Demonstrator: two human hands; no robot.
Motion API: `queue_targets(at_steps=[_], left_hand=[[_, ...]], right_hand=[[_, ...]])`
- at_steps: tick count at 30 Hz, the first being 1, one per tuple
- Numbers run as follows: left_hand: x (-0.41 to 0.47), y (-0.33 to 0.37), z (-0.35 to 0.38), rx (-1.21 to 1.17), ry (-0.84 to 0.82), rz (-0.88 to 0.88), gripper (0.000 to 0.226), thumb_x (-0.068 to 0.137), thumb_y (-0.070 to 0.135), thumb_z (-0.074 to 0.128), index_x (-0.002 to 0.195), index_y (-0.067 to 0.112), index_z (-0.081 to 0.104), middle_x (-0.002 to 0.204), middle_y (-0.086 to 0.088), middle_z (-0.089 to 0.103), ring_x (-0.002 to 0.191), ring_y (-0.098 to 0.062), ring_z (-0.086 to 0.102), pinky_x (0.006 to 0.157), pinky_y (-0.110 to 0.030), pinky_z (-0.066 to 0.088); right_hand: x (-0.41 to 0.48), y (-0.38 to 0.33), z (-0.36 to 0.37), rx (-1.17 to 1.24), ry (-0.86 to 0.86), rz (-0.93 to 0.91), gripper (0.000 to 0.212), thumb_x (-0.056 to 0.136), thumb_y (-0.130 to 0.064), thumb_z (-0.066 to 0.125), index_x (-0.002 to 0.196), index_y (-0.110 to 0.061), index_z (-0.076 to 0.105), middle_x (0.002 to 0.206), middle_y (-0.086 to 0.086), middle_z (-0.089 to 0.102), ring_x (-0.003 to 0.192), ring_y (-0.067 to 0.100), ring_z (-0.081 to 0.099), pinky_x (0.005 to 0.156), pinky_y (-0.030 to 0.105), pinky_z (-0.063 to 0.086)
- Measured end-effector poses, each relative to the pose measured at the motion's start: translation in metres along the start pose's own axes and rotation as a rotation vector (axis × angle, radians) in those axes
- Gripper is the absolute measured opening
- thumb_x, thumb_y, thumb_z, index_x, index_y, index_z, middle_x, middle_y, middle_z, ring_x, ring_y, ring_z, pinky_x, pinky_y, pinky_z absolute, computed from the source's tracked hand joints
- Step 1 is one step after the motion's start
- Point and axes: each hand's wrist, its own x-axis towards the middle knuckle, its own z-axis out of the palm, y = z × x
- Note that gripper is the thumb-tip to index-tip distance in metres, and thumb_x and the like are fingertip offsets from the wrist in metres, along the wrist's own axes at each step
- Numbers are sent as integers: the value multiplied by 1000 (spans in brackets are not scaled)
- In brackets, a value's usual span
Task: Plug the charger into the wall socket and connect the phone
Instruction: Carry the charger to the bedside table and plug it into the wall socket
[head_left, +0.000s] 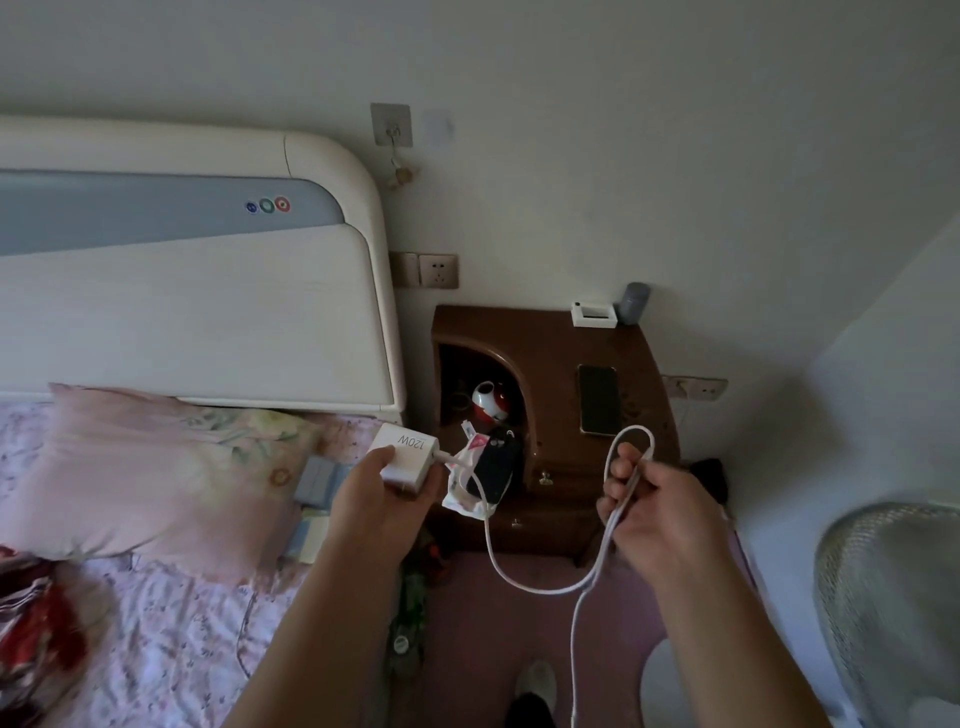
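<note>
1. Head view: the left hand (382, 491) is closed around the white charger (405, 457), thumb on its top face beside the "120W" print and the fingers wrapped underneath, holding it over the gap between the bed (156, 597) and the wooden nightstand (550, 353).
2. The white cable (519, 577) leaves the charger's right end, sags in a low arc between the two hands and rises to the right hand (654, 504).
3. The right hand is curled shut on the cable, pinching a doubled length so that a loop stands up above the knuckles; a further run hangs down from it to the bottom edge (its far end is out of sight).
4. The phone (600, 399) lies flat, screen dark, on the nightstand top, well apart from both hands.
5. The wall socket (439, 270) sits on the wall above the nightstand, just right of the headboard (208, 312), with nothing plugged in.
6. A black key fob (493, 467) on a white packet lies at the nightstand's front edge, just beside the charger.
</note>
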Motion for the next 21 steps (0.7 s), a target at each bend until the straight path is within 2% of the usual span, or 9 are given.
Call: queue_targets(at_steps=[6, 21], left_hand=[[29, -1, 39, 1, 66, 70, 47, 96, 6, 43, 142, 7, 37, 140, -20, 49, 126, -36, 50, 107, -48, 40], [79, -22, 108, -31, 114, 145, 45, 96, 7, 44, 141, 8, 39, 140, -19, 50, 126, -35, 49, 106, -48, 41]], right_hand=[[45, -32, 20, -12, -27, 36, 29, 99, -13, 36, 87, -10, 63, 61, 0, 52, 55, 13, 40, 59, 27, 33], [130, -92, 41, -58, -81, 104, 24, 98, -12, 38, 90, -10, 60, 66, 1, 51, 55, 13, 41, 59, 27, 33]])
